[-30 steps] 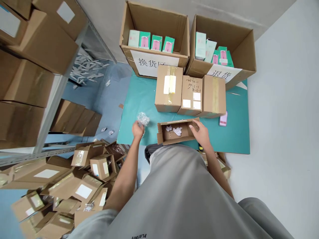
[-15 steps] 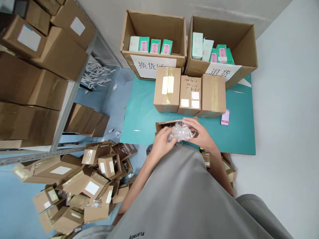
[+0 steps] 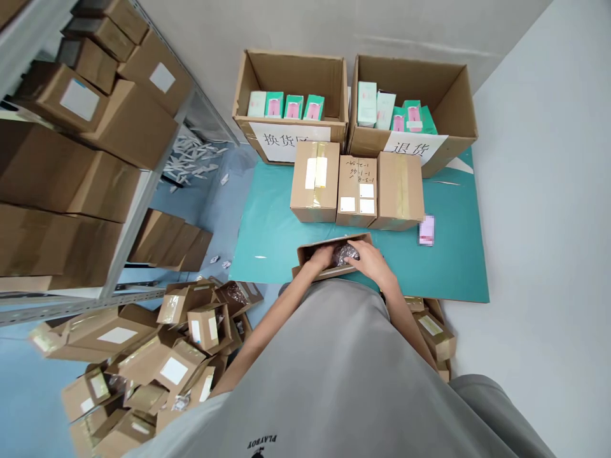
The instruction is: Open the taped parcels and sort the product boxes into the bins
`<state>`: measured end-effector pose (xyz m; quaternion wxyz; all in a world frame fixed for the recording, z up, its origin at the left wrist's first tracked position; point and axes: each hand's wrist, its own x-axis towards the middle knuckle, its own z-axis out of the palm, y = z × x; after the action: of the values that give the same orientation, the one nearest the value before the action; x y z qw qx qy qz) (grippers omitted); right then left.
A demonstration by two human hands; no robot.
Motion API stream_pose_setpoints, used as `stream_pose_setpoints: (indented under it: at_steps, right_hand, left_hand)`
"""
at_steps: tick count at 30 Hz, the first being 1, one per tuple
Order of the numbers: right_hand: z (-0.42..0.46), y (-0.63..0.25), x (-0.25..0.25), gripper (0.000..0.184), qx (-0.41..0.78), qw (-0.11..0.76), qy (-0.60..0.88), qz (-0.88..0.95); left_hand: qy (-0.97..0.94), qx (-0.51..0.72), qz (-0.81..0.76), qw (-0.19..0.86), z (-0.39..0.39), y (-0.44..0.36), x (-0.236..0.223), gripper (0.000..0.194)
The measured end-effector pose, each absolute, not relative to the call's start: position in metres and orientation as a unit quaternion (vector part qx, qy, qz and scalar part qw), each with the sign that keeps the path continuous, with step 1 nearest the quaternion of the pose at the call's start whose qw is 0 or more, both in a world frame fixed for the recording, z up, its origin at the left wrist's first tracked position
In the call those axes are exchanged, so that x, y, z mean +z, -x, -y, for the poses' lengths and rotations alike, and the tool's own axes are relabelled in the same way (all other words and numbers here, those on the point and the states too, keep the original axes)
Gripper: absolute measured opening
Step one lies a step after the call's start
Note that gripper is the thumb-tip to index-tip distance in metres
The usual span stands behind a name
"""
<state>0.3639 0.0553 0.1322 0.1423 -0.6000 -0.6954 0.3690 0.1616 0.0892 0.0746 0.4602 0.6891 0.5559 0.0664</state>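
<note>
An open cardboard box (image 3: 337,273) sits at the table's near edge, in front of my body. Crumpled clear bubble wrap (image 3: 344,254) lies down inside it. My left hand (image 3: 321,257) reaches into the box at the left of the wrap, its fingertips hidden inside. From the right, my right hand (image 3: 366,259) comes over the box with curled fingers gripping the wrap's right side. Whatever lies under the wrap is hidden.
Behind the box stand three closed cartons (image 3: 315,181) in a row. Two large open boxes (image 3: 291,137) with Chinese signs hold green and white packages. A pink card-like item (image 3: 426,230) lies at right. Shelving (image 3: 138,210) and heaped cartons (image 3: 176,369) flank the left.
The bubble wrap has gone from above the box down into it. My left hand has moved from the wrap's side into the box; my right hand stays on the wrap.
</note>
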Motion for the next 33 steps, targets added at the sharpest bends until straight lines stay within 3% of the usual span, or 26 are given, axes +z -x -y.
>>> stream_pose_setpoints:
  at_steps: [3, 7, 9, 12, 18, 21, 26, 33]
  right_hand:
    - [-0.053, -0.390, 0.135, 0.034, 0.379, 0.265, 0.631, 0.623]
    - [-0.050, -0.428, 0.115, 0.057, 0.369, 0.375, 0.693, 0.493]
    - [-0.049, -0.440, 0.095, 0.070, 0.404, 0.385, 0.706, 0.436]
    - [-0.050, -0.440, 0.063, 0.080, 0.504, 0.362, 0.692, 0.368]
    - [-0.059, -0.402, 0.029, 0.054, 0.583, 0.310, 0.694, 0.286]
    - [-0.057, -0.388, 0.025, 0.055, 0.581, 0.298, 0.696, 0.299]
    - [-0.038, -0.376, 0.017, 0.064, 0.615, 0.249, 0.666, 0.340]
    - [-0.019, -0.313, 0.001, 0.061, 0.681, 0.174, 0.604, 0.376]
  left_hand:
    - [-0.689, 0.124, -0.538, 0.469, -0.075, -0.147, 0.096, 0.064]
    - [-0.590, 0.308, -0.580, 0.469, -0.043, -0.099, 0.130, 0.048]
    - [-0.495, 0.384, -0.656, 0.421, -0.032, -0.070, 0.133, 0.052]
    - [-0.331, 0.399, -0.755, 0.402, -0.024, -0.041, 0.112, 0.056]
    - [-0.232, 0.318, -0.708, 0.587, -0.010, -0.059, 0.053, 0.060]
    - [-0.227, 0.319, -0.669, 0.631, 0.003, -0.077, 0.040, 0.064]
    - [-0.196, 0.352, -0.652, 0.642, 0.038, -0.058, 0.032, 0.063]
    - [-0.093, 0.388, -0.685, 0.610, 0.109, 0.011, 0.020, 0.063]
